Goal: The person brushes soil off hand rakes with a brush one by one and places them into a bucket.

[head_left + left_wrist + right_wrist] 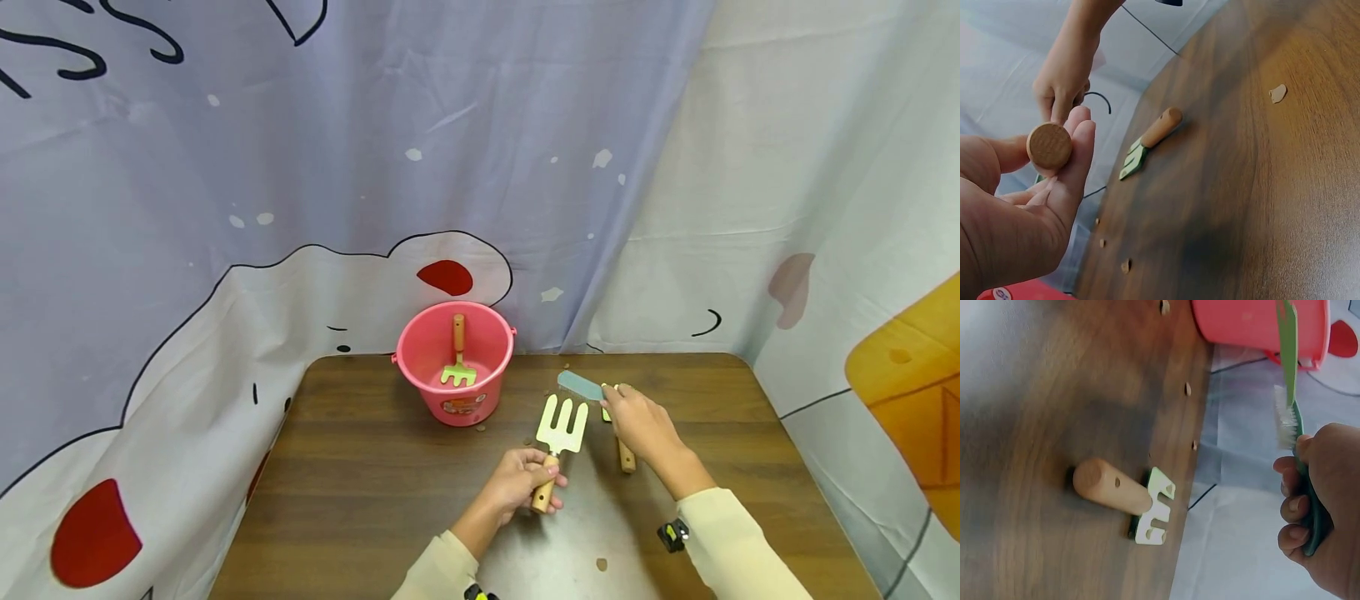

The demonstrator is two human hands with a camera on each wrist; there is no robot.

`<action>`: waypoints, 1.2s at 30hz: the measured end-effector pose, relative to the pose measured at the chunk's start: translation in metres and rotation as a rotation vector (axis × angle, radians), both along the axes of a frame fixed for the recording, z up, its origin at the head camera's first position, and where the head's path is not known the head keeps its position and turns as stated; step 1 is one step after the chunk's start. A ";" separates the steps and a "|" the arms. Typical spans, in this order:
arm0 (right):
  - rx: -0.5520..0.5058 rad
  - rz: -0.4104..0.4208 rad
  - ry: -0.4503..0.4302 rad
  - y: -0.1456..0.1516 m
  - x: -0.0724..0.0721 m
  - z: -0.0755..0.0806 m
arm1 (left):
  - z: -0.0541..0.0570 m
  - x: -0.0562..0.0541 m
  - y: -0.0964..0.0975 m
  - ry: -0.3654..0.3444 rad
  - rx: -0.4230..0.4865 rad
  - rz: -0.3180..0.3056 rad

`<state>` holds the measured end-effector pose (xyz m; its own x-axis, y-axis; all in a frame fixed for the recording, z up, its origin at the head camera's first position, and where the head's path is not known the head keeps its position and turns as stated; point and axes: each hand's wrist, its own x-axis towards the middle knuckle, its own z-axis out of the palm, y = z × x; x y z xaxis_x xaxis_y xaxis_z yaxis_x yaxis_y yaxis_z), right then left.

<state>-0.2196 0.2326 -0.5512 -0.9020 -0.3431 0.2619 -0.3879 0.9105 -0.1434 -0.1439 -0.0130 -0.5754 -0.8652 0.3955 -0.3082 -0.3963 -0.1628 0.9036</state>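
Observation:
My left hand (516, 482) grips the wooden handle of a garden fork (561, 429), its pale green prongs pointing away over the table. In the left wrist view the round butt of the handle (1049, 147) shows between thumb and fingers. My right hand (647, 429) holds a brush (1285, 419) by its dark green handle, with the white bristles near the fork's prongs (1288, 347) in the right wrist view. Below this hand a small hand rake (1110, 485) with a wooden handle and light green head lies on the table, partly hidden in the head view.
A pink bucket (478, 407) stands at the back of the wooden table (360, 492), with another small rake (459, 337) inside. Several brown flakes lie scattered, one (602, 564) near the front. A printed curtain (525, 167) hangs behind.

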 end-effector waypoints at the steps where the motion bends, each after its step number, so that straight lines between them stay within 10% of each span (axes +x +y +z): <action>1: -0.008 -0.013 -0.016 0.003 -0.001 0.000 | 0.000 0.000 0.000 -0.002 0.001 0.000; 36: -0.330 0.019 -0.033 0.013 0.045 0.002 | -0.014 0.000 0.002 -0.010 0.023 0.132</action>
